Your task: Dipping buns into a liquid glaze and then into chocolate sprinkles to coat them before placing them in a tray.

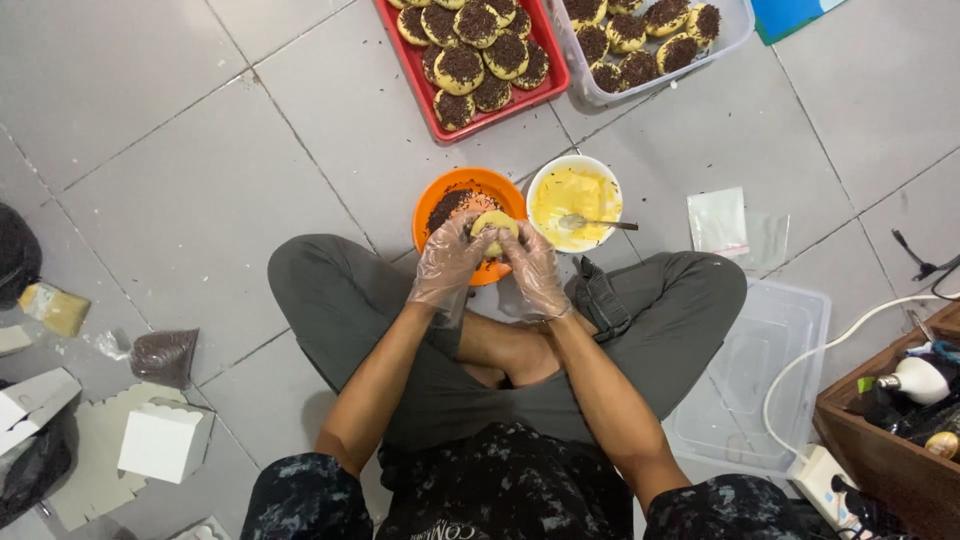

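Holding: both gloved hands, left hand (pixel 450 262) and right hand (pixel 530 268), closed round a pale dough round (pixel 494 224).
Where: over the orange bowl (pixel 452 186) of sprinkles.
Hidden: round's underside; fingers blurred by gloves.

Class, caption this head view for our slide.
Gloved hands, left hand and right hand, hold a pale round bun over an orange plastic bowl.

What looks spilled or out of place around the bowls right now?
Dark sprinkles lie scattered loose on the floor tiles right of the white bowl. An empty clear bag lies flat there too. Both gloved hands, left hand and right hand, hold the round pastry over the orange bowl.
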